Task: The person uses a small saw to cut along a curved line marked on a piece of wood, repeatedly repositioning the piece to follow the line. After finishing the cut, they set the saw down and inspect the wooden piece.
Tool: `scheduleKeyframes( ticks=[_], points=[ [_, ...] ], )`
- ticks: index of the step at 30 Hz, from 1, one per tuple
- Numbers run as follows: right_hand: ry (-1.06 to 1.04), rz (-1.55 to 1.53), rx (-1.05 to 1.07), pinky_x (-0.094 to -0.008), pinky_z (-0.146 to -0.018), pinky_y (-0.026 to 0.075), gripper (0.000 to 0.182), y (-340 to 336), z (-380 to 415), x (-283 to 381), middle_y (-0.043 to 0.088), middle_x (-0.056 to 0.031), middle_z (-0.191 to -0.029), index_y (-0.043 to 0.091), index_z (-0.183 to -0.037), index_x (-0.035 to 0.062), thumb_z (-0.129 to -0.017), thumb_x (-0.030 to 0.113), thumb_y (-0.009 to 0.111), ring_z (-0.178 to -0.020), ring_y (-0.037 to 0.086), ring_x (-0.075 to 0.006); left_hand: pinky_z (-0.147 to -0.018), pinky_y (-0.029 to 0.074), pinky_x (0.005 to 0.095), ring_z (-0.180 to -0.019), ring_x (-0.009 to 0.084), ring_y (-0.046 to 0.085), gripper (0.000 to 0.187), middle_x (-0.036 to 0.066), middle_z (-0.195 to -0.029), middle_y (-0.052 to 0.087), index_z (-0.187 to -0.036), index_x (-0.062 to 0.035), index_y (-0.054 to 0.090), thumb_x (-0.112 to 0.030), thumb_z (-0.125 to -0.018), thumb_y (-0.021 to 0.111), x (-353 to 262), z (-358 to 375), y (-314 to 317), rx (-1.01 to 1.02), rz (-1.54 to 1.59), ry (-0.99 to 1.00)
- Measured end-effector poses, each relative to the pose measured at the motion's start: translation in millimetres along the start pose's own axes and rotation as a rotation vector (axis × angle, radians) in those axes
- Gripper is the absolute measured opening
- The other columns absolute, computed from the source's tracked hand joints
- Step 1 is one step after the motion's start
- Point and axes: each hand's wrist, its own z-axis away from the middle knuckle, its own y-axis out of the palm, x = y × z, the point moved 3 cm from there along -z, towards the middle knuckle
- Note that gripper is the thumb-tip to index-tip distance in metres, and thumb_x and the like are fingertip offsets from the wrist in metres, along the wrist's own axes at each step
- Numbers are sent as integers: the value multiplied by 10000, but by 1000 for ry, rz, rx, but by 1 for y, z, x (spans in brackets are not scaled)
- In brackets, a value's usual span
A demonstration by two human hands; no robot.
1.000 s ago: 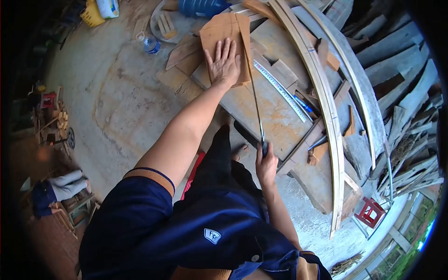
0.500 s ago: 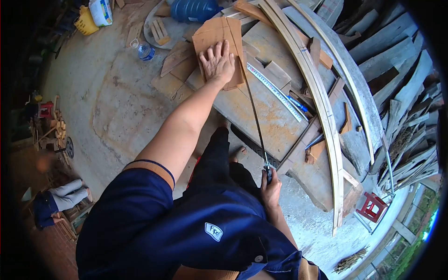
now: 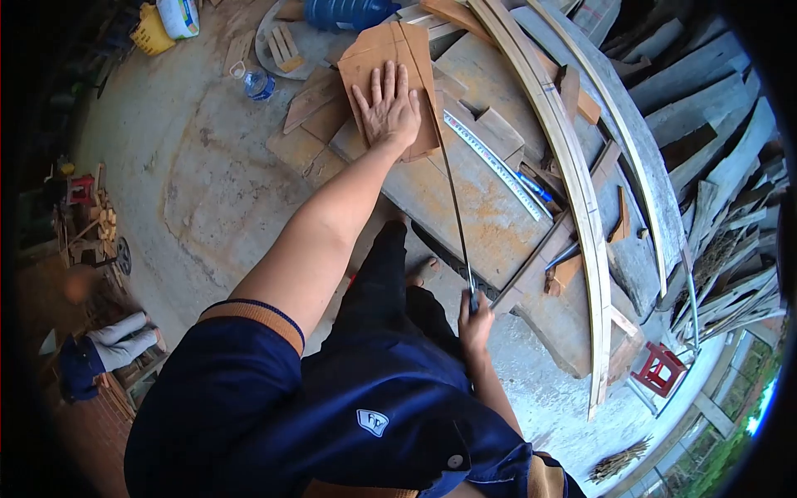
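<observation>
My left hand (image 3: 388, 112) lies flat on a brown wooden board (image 3: 369, 54), its fingers spread. A pencil-like dark line runs down the board near its right side. Lower down, my right hand (image 3: 476, 325) is wrapped around the dark handle of a handsaw (image 3: 458, 217). The long, thin blade is seen nearly edge-on and reaches up to the board's lower right edge. Whether its teeth are in the wood cannot be made out. Just right of the blade lies a tape measure strip (image 3: 496, 164), with a blue pen (image 3: 534, 187) beside it.
The board rests on a stained worktop (image 3: 490, 236) with wood offcuts. Long curved strips (image 3: 573, 174) cross its right side. A blue water jug (image 3: 349, 12) and a small bottle (image 3: 259, 85) are beyond. A red stool (image 3: 658, 369) stands lower right; another person (image 3: 108, 353) is far left.
My left fingers are straighter and more spread on the board. My right hand and the saw handle have shifted slightly up and left in the view.
</observation>
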Motion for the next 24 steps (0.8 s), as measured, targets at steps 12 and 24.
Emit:
scheduleKeyframes(
  ticks=[12,24],
  points=[
    [-121,25,37,-553,-597,468,278,58,-152,91,600,-292,-691,595,-898,18,-955,290,612,-705,605,-502,-1185,43,604,-1505,254,143,588,17,-1640,155,-1563,-176,210,-383,-1028,334,-1,1,-7,-9,-27,18],
    [-80,24,103,-488,-576,473,288,36,-106,46,583,-266,-673,583,-873,12,-953,286,621,-663,597,-492,-1185,47,607,-1503,262,142,579,24,-1635,170,-1563,-176,208,-388,-1033,302,-2,1,-8,-19,-29,26]
  ],
)
